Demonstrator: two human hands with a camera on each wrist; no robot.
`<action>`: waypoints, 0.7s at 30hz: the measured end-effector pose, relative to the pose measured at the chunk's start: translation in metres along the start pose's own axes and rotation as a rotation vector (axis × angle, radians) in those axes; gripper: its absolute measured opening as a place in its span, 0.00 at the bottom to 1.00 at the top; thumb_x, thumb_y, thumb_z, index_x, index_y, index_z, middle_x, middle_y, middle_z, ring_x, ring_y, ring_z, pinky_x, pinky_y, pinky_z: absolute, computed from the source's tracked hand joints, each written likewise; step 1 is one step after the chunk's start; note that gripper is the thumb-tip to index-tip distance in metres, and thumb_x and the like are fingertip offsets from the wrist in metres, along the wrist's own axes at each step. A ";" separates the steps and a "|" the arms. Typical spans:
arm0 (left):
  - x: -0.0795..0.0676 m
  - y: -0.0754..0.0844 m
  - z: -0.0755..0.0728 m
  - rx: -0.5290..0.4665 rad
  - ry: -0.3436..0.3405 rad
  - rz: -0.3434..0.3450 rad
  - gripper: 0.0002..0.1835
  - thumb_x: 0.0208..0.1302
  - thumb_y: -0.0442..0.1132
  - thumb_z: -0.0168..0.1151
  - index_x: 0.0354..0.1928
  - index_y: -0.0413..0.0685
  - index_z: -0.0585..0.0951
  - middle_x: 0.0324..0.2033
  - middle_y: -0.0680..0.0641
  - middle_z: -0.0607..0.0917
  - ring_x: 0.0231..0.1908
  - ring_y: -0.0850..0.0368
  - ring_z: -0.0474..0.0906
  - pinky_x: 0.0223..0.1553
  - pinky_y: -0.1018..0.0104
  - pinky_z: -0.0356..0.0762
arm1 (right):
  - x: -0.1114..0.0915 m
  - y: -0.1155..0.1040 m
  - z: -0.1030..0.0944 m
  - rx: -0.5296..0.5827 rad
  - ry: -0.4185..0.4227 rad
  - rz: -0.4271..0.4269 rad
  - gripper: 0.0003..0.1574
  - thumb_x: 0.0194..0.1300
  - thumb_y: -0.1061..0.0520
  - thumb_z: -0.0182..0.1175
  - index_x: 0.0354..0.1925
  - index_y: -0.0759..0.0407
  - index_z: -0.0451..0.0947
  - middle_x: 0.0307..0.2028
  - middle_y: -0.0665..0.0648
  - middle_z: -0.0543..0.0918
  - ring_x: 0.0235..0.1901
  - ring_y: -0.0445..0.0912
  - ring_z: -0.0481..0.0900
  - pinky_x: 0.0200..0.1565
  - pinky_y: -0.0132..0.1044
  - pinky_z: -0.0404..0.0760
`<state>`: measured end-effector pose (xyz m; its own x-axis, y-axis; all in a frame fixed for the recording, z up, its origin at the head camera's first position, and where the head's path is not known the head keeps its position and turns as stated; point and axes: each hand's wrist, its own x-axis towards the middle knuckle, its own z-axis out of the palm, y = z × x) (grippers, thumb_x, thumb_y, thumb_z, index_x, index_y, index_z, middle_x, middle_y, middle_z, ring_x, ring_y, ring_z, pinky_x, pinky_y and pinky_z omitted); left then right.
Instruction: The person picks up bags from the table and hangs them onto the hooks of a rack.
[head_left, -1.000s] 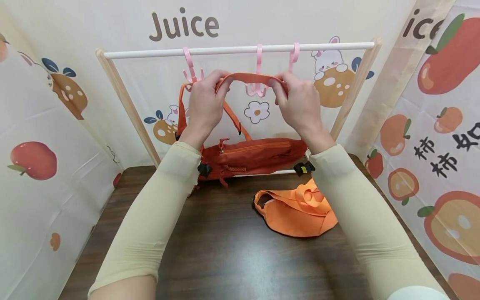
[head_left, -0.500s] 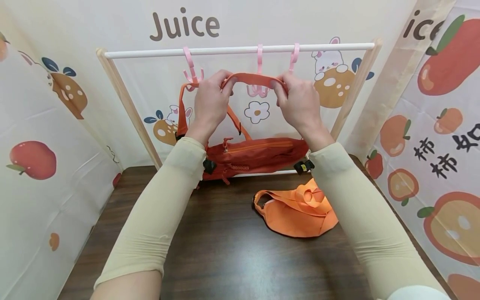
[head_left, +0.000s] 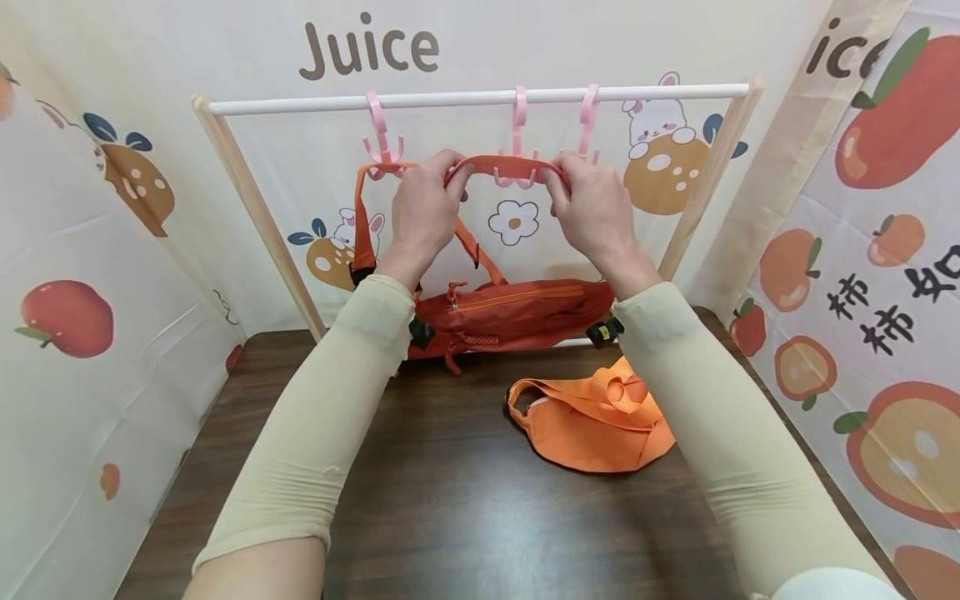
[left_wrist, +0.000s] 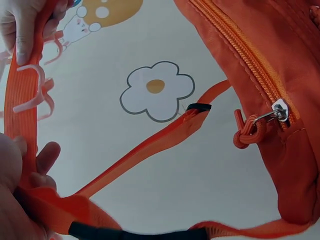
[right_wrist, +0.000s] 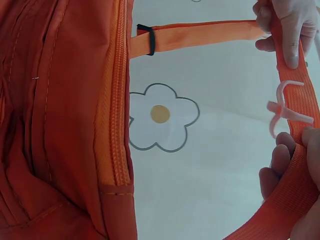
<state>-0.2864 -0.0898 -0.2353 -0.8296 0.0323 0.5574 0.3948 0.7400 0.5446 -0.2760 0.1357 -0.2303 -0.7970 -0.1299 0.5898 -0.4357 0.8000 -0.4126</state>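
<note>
A red-orange waist bag (head_left: pixel 521 312) hangs by its webbing strap (head_left: pixel 487 164) in front of the rack, close above the table's back edge. My left hand (head_left: pixel 426 208) pinches the strap left of the middle pink hook (head_left: pixel 518 125); my right hand (head_left: pixel 596 208) pinches it on the right. Between them the strap bows across the hook's stem, and the prongs overlap its lower part. Both wrist views show prongs against the webbing, with the bag's orange zipper (right_wrist: pixel 118 100) nearby. Another stretch of strap crosses the left pink hook (head_left: pixel 381 133).
The hooks hang from a white rail (head_left: pixel 450 101) with wooden side posts (head_left: pixel 251 208). A third pink hook (head_left: pixel 588 121) is partly hidden by my right hand. An orange pouch (head_left: pixel 585 433) with coiled strap lies on the dark table (head_left: pixel 435 500). Printed curtains enclose the sides.
Both hands have lowered the strap slightly, and the middle hook's prongs now overlap it. My left hand has shifted a little right along with the bag.
</note>
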 end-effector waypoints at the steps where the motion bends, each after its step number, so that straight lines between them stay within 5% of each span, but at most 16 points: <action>1: 0.000 -0.001 0.000 0.004 0.000 0.000 0.17 0.82 0.54 0.55 0.57 0.55 0.86 0.34 0.52 0.88 0.28 0.57 0.78 0.29 0.64 0.71 | 0.001 0.001 0.001 0.001 -0.002 0.000 0.22 0.84 0.44 0.52 0.56 0.57 0.84 0.29 0.56 0.84 0.28 0.49 0.79 0.32 0.41 0.73; 11: -0.001 -0.005 0.005 0.001 -0.028 -0.032 0.14 0.82 0.51 0.57 0.54 0.53 0.85 0.37 0.51 0.90 0.27 0.56 0.77 0.28 0.63 0.71 | 0.003 0.008 0.011 0.041 -0.032 0.021 0.22 0.84 0.45 0.51 0.58 0.57 0.82 0.31 0.56 0.85 0.26 0.47 0.83 0.35 0.39 0.83; 21: -0.012 -0.015 0.012 -0.053 -0.080 -0.062 0.14 0.82 0.49 0.58 0.55 0.49 0.84 0.39 0.47 0.90 0.28 0.53 0.77 0.28 0.61 0.71 | 0.005 0.019 0.030 -0.004 -0.057 -0.001 0.20 0.86 0.49 0.50 0.46 0.61 0.81 0.35 0.59 0.84 0.34 0.53 0.83 0.40 0.46 0.81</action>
<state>-0.2876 -0.0928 -0.2575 -0.8809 0.0429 0.4714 0.3608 0.7056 0.6099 -0.3008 0.1325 -0.2560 -0.8190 -0.1639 0.5498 -0.4351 0.8020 -0.4092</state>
